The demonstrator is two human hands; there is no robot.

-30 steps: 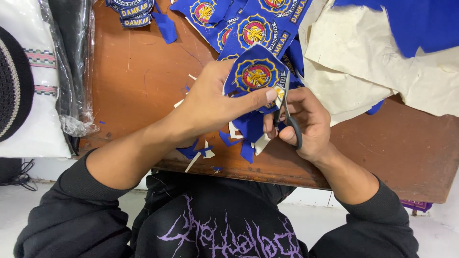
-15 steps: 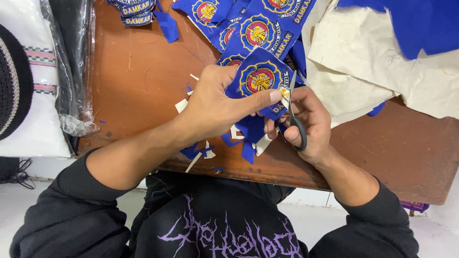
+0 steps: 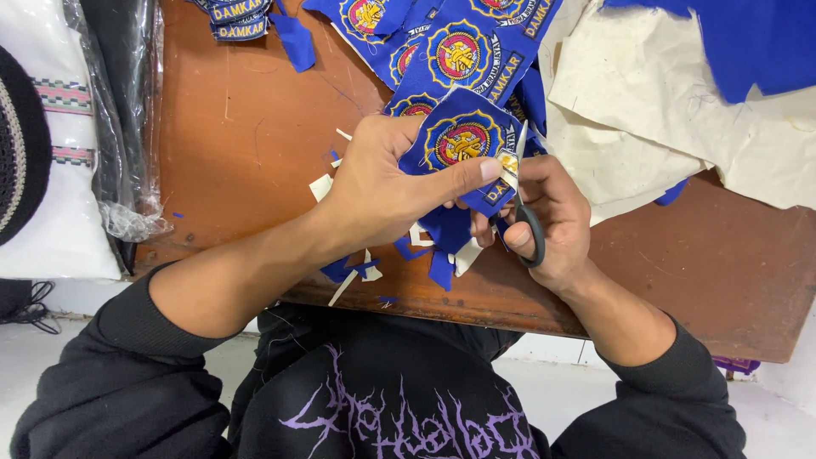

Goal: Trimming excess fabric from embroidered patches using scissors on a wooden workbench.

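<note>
Head view, left to right: at the far left edge lies a folded white cloth with a pink woven band [image 3: 64, 170], and just beside it a crumpled clear plastic bag over dark fabric [image 3: 127, 127], hanging at the left end of the brown wooden table [image 3: 246, 144]. Small off-white and blue fabric scraps [image 3: 357, 268] lie on the table near its front edge, under the left forearm. The left hand [image 3: 382, 183] reaches in from the lower left and pinches a blue embroidered patch with a round red and yellow emblem [image 3: 463, 140], thumb pressed on its right edge, fingers curled behind it. The patch is held up over the table's near middle, tilted. Just right of it, the right hand [image 3: 552, 217] is closed around black-handled scissors [image 3: 523, 217], fingers through the loop, with the blades pointing up and touching the patch's right edge; how far the blades are parted I cannot tell. Farther away lies a pile of more blue embroidered patches [image 3: 459, 51]. To the right, a cream backing sheet [image 3: 671, 110] spreads over the table, with blue cloth [image 3: 748, 42] on top at the far right corner.
</note>
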